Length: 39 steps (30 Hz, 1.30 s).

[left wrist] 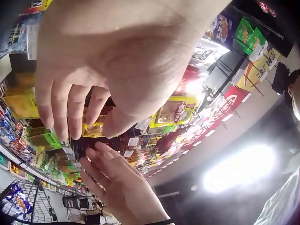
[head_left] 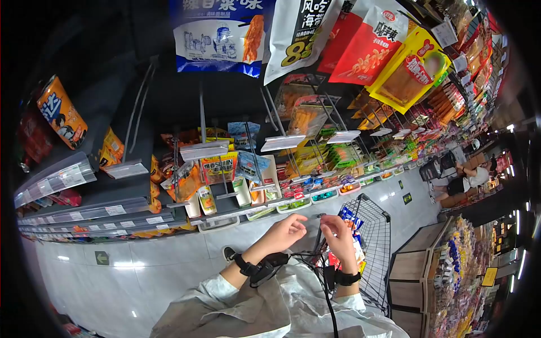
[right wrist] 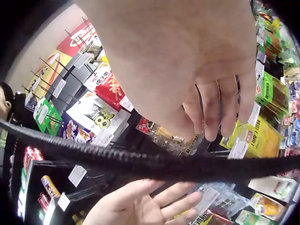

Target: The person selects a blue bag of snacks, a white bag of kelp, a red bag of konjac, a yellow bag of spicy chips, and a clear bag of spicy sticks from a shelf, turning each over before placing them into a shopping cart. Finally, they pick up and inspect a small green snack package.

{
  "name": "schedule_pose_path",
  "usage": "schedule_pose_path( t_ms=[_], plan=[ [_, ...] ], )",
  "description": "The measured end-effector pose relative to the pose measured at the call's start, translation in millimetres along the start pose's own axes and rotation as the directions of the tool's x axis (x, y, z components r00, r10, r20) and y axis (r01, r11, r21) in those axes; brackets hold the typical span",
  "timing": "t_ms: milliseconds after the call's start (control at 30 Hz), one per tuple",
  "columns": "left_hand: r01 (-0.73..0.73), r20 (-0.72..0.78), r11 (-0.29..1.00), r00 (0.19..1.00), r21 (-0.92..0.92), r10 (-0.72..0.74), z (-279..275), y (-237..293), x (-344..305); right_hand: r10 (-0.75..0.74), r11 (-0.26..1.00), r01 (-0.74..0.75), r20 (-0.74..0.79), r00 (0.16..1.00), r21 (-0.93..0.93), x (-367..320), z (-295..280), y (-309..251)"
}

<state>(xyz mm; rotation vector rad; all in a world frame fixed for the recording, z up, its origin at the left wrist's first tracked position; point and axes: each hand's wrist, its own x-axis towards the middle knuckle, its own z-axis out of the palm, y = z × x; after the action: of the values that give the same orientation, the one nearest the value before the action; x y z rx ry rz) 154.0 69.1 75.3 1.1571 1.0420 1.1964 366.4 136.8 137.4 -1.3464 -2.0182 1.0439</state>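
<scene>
My left hand (head_left: 285, 232) is held out in front of the body with loosely bent fingers and nothing in them. Facing it, a short gap away, my right hand (head_left: 339, 235) is also empty, its fingers relaxed. Both palms show in the left wrist view, with the left hand (left wrist: 112, 61) large and the right hand (left wrist: 124, 190) below it. A wire shopping cart (head_left: 378, 248) stands beside and beyond the right hand, holding several snack bags (head_left: 350, 217), partly hidden by that hand. In the right wrist view a black cable crosses in front of the right hand (right wrist: 187, 61).
Snack shelves run along the front, with a blue packet (head_left: 220, 42), a red-and-white packet (head_left: 372, 48) and a yellow packet (head_left: 411, 70) hanging on hooks. Small bins (head_left: 293, 206) line the lower shelf. A wooden display stand (head_left: 414, 265) is at right. Farther off is another person (head_left: 470, 179).
</scene>
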Motion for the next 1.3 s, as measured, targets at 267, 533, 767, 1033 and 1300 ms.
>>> schedule_pose_path(
  t_ms=[267,533,767,1033,1300],
  plan=[
    [0.036,0.023,0.998,0.999,-0.045,-0.035,4,5,20,0.072,0.992,-0.075,0.029,0.997,0.097,24,-7,-8],
    [-0.095,-0.064,0.987,0.993,0.133,0.104,15,47,90,-0.246,0.954,0.257,-0.088,0.965,0.153,123,-79,-14],
    [-0.239,-0.07,0.857,0.951,0.457,0.302,62,193,154,-0.366,0.767,0.422,-0.21,0.906,0.483,190,-163,-21],
    [-0.402,-0.289,0.739,0.736,0.541,0.612,92,218,243,-0.522,0.583,0.749,-0.562,0.642,0.315,263,-219,-41],
    [-0.36,-0.46,0.832,0.705,0.422,0.539,90,222,285,-0.475,0.556,0.597,-0.369,0.799,0.578,280,-235,-38]
  ],
)
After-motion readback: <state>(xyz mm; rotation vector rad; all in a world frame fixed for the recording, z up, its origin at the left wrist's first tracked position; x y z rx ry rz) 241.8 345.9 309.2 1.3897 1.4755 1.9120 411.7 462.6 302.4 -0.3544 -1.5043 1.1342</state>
